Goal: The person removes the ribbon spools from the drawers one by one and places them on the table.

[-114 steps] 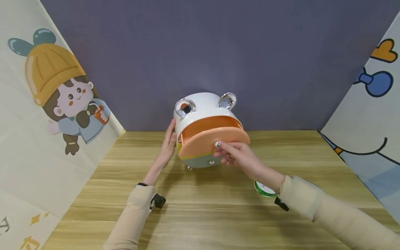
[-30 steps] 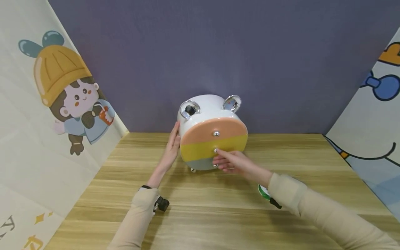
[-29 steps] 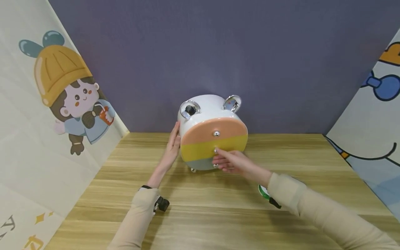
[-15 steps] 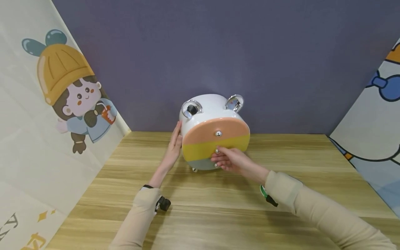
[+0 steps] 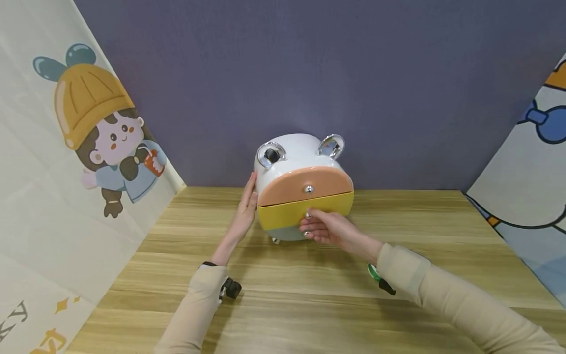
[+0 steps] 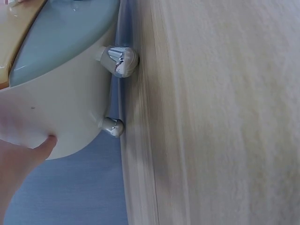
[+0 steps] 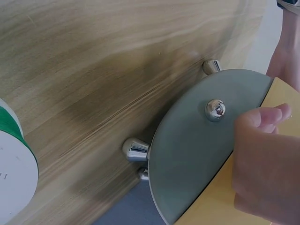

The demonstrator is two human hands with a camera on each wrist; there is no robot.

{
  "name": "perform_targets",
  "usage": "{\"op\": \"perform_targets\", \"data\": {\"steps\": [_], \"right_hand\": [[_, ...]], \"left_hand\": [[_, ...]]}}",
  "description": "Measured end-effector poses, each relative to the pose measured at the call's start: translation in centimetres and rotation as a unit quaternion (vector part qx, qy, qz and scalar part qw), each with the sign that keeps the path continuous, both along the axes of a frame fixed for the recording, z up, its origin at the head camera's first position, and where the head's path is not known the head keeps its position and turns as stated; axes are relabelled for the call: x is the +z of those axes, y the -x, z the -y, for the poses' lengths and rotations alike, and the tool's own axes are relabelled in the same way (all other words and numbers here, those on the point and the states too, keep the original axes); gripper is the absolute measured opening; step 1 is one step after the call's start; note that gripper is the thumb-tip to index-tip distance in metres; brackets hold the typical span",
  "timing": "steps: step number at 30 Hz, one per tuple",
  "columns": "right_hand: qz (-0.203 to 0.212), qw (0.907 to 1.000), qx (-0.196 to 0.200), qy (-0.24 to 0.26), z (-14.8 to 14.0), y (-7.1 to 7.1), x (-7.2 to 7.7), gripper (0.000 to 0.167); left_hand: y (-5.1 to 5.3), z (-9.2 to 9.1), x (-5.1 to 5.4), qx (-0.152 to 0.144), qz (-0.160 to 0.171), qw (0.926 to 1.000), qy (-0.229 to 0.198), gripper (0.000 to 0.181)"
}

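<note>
The yellow drawer [image 5: 280, 214] sits right at the right hand [image 5: 333, 228], whose thumb and fingers pinch its silver knob [image 5: 308, 215]. The drawer stands slightly out, a thin dark gap showing along its top edge. In the right wrist view the hand hides this knob.

Just above the right hand is the peach drawer [image 5: 289, 187], flush in place with its own round knob [image 5: 309, 189]. The grey-green drawer [image 7: 187, 140] lies just below the same hand, its knob [image 7: 215, 110] close beside the curled fingers.

All three drawers belong to a glossy white rounded cabinet [image 5: 294, 147]. Up beyond the right hand, two mirror-like silver ears [image 5: 331, 147] rise from its top; below the hand, short silver feet [image 7: 136, 149] lift it off the wood-grain counter [image 5: 283, 305].

The left hand [image 5: 244, 211] rests against the cabinet's side with fingers extended, its thumb touching the white wall.

Nearer the person than the right hand, partly under that forearm, a round white item with a green rim [image 7: 16, 173] lies on the counter. Beyond both hands stands a purple-grey backdrop [image 5: 283, 64]; well out to the left hand's side, a panel bears a cartoon figure in a yellow hat [image 5: 90, 101].
</note>
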State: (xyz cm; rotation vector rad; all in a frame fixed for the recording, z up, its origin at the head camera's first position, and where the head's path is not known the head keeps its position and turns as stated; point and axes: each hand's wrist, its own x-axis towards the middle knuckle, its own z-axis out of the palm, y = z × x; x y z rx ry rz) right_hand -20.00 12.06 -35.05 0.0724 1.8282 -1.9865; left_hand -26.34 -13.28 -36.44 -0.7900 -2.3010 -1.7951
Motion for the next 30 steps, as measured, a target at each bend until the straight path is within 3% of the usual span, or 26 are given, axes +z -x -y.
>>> {"op": "perform_targets", "data": {"steps": [10,17,30], "right_hand": [[-0.008,0.9999,0.01,-0.004,-0.2,-1.1,0.0,0.046],[0.006,1.0,-0.005,0.002,-0.1,-2.1,0.0,0.046],[0.015,0.9999,0.001,0.007,-0.5,-3.9,0.0,0.048]], "left_hand": [[-0.1,-0.1,-0.2,-0.001,0.008,1.0,-0.004,0.055],[0.1,0.0,-0.2,0.0,0.003,1.0,-0.001,0.055],[0.0,0.0,-0.4,-0.01,0.001,0.9999,-0.012,0.055]]}}
